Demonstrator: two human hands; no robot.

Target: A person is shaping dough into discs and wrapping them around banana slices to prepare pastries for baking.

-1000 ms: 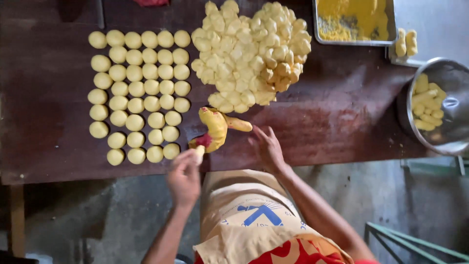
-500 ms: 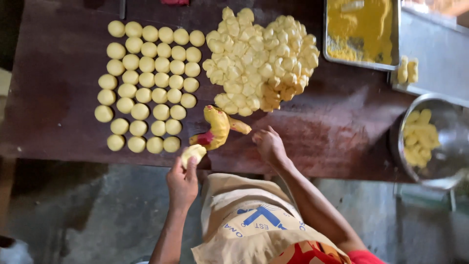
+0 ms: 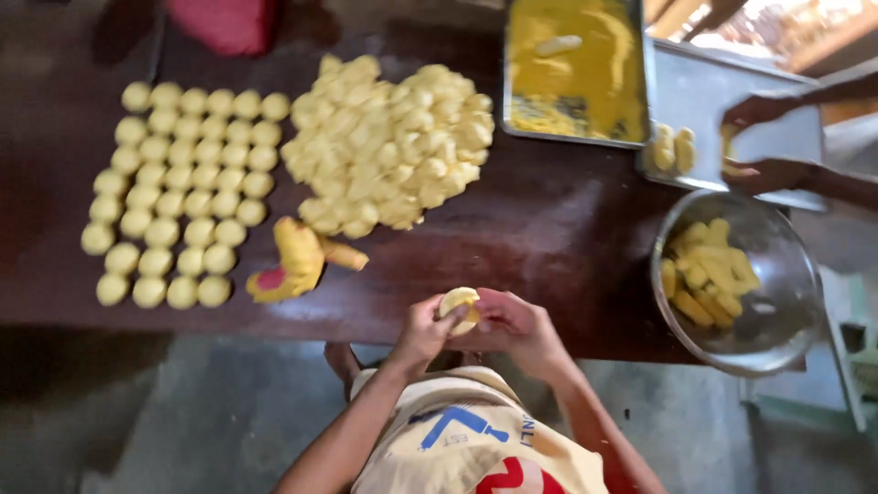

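Note:
My left hand (image 3: pixel 422 335) and my right hand (image 3: pixel 518 329) meet at the near edge of the dark wooden table (image 3: pixel 549 238). Together they pinch a small pale yellow dough piece (image 3: pixel 459 306), fingers curled around it from both sides. Just left of my hands lies a crumpled yellow and red cloth (image 3: pixel 294 262). Beyond it sits a heap of flattened dough pieces (image 3: pixel 393 146). Neat rows of round dough balls (image 3: pixel 178 187) fill the table's left side.
A metal tray of yellow filling (image 3: pixel 574 71) stands at the back. A steel bowl (image 3: pixel 777 338) holding shaped pieces overhangs the table's right end. Another person's hands (image 3: pixel 768 146) work over a flat metal tray (image 3: pixel 709 91). A red object (image 3: pixel 229 23) lies at the far edge.
My left hand has carried the dough piece rightward from beside the yellow cloth. My right hand has lifted off the table and closed onto it. The view has shifted left.

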